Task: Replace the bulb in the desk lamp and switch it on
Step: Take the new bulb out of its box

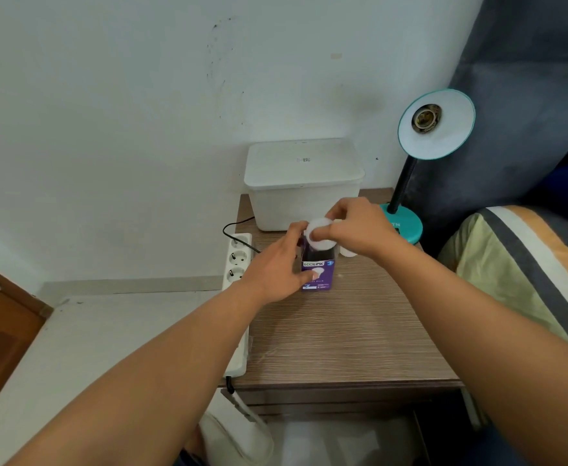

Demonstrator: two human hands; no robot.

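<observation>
Now | bulb (321, 235) dome-up, axis vertical | box (318, 274) upright | both hands gripping

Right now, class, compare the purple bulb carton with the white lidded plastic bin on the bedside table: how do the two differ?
The purple bulb carton is small, printed and open on top; the white lidded plastic bin is larger, plain and closed.
The carton is gripped by the left hand while the right hand holds a white round bulb at its mouth; the bin is untouched.
The carton stands nearer the camera; the bin sits against the wall.
Both rest upright on the wooden table.
</observation>
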